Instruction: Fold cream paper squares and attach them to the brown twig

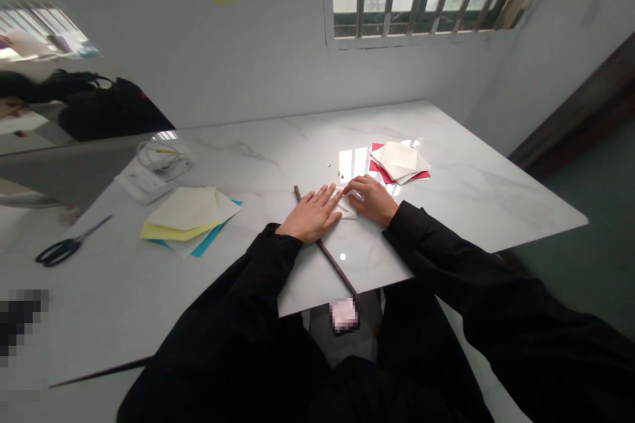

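Observation:
A small piece of cream-white paper point(348, 211) lies on the table, folded at least in part and mostly covered by my hands. My left hand point(313, 213) rests flat on its left side, fingers stretched out. At the paper's upper right edge, my right hand point(370, 198) has its fingers bent and pinched together on the paper. A thin dark brown stick point(336, 266) runs beneath my left hand to the table's front edge. Just beyond my fingertips lie a few tiny dark bits point(341, 176).
Cream and red paper sheets point(399, 160) are stacked at the back right. On the left lie cream, yellow and blue sheets point(188, 215), black scissors point(60, 251) and a white case with a cable point(143, 184). The marble-patterned table point(536, 211) meets a wall with a barred window.

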Motion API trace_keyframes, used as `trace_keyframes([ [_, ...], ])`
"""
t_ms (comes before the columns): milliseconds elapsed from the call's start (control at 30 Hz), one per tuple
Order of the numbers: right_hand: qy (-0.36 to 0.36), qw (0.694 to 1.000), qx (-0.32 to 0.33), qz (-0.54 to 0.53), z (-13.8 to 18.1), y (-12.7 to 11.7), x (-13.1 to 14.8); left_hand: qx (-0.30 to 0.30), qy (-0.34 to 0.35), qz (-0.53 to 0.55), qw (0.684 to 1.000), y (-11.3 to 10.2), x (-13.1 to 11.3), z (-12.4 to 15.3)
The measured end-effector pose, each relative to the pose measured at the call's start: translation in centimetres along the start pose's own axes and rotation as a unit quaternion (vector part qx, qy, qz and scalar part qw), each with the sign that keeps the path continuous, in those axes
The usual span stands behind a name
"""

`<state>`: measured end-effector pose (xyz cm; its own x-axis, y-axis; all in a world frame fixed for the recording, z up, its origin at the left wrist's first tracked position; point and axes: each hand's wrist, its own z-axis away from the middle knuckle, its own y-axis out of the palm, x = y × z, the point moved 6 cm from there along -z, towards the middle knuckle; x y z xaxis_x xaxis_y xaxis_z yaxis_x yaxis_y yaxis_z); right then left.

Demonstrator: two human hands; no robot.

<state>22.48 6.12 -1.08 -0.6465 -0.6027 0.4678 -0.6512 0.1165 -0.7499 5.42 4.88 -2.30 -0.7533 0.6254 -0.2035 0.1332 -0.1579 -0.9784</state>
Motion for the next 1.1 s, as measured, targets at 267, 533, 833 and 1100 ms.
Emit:
trace_keyframes([
  [267, 0.002, 1.0, -0.003, -0.003, -0.1, 0.3, -0.6, 0.011, 0.007, 0.0, 1.0, -0.1, -0.1, 0.2],
  [533, 0.001, 1.0, 0.003, -0.003, -0.1, 0.0, -0.4, -0.056, 0.009, 0.043, 0.997, -1.0, 0.4, 0.0],
  [833, 0.006, 1.0, -0.01, -0.001, 0.0, 0.1, -0.6, -0.2, -0.063, 0.084, 0.974, -4.0, 0.7, 0.6],
  [1100, 0.019, 0.999, -0.018, 0.019, -0.2, 0.3, -0.9, -0.148, -0.1, 0.011, 0.984, -4.2, 1.7, -0.3],
])
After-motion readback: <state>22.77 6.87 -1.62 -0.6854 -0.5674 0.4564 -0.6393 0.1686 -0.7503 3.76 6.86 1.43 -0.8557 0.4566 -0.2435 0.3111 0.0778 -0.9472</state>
